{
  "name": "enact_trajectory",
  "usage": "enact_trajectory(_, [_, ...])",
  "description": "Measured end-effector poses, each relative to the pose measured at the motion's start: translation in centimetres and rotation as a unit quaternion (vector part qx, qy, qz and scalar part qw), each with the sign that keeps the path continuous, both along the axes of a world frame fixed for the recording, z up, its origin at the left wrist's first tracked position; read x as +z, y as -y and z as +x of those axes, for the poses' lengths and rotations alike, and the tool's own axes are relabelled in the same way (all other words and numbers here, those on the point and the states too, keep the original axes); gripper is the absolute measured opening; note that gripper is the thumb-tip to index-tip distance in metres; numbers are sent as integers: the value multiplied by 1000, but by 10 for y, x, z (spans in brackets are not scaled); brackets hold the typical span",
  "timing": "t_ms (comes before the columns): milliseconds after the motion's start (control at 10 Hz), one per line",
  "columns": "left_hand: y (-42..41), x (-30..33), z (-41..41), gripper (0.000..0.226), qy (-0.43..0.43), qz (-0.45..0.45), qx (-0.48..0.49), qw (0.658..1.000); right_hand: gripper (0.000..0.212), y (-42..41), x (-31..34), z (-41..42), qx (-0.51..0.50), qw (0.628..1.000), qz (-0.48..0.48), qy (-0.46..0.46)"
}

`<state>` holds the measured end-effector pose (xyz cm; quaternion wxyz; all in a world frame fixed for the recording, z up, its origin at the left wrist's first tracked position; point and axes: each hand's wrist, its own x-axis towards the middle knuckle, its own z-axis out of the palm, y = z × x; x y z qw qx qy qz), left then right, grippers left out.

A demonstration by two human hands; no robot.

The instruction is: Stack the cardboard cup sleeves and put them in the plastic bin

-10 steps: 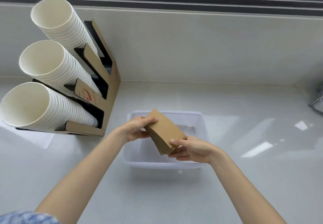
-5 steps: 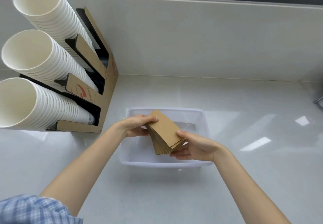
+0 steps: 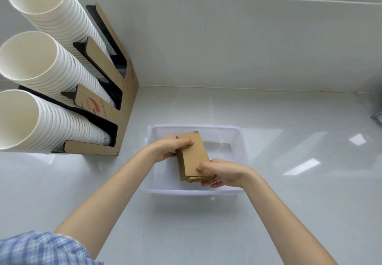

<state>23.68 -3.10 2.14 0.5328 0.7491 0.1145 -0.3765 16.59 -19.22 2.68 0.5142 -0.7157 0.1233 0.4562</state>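
A stack of flat brown cardboard cup sleeves point(image 3: 193, 157) is held between both my hands, over the inside of the clear plastic bin point(image 3: 240, 140). My left hand point(image 3: 167, 149) grips the stack's far left end, thumb on top. My right hand point(image 3: 222, 172) holds the near end, fingers under it and thumb on the top sleeve. The stack lies nearly level, its long side running away from me. The bin stands on the white counter, and no sleeves show on its visible floor.
A cardboard cup dispenser point(image 3: 124, 99) with three long rows of white paper cups point(image 3: 41, 62) stands at the left against the wall. The white wall ledge point(image 3: 227, 37) runs behind the bin. A metal object point(image 3: 377, 116) pokes in at the right edge.
The stack has turned from tilted on edge to nearly flat and has sunk lower over the bin. Both hands shifted with it, and the camera has tipped further down.
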Motion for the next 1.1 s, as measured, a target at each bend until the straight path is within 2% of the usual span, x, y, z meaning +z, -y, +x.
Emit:
enact_trajectory(200, [-3, -3, -2, 36, 26, 29, -37, 999, 17, -11, -2, -1, 21, 1000, -23, -2])
enact_trajectory(300, [-4, -3, -4, 32, 27, 25, -41, 998, 19, -15, -1, 1, 38, 999, -34, 4])
enact_trajectory(400, [-3, -3, -4, 17, 28, 18, -37, 999, 18, -16, 0, 1, 51, 998, -40, 6])
enact_trajectory(600, [-2, -2, -6, 13, 39, 15, -33, 999, 19, -18, 4, 1, 73, 996, -57, 2])
enact_trajectory(800, [-4, 1, -7, 13, 57, 38, -39, 997, 37, -16, 11, 1, 96, 991, -89, 5])
enact_trajectory(900, [-7, -2, -4, 43, 46, 58, -57, 996, 63, -13, 14, 4, 96, 987, -131, 10])
enact_trajectory(1000, [-8, 1, -5, 64, 46, 81, -65, 993, 66, -11, 18, 4, 98, 978, -178, 46])
enact_trajectory(1100, [-12, 9, -12, 70, 89, 100, -56, 989, 65, -8, 28, 3, 44, 966, -216, 133])
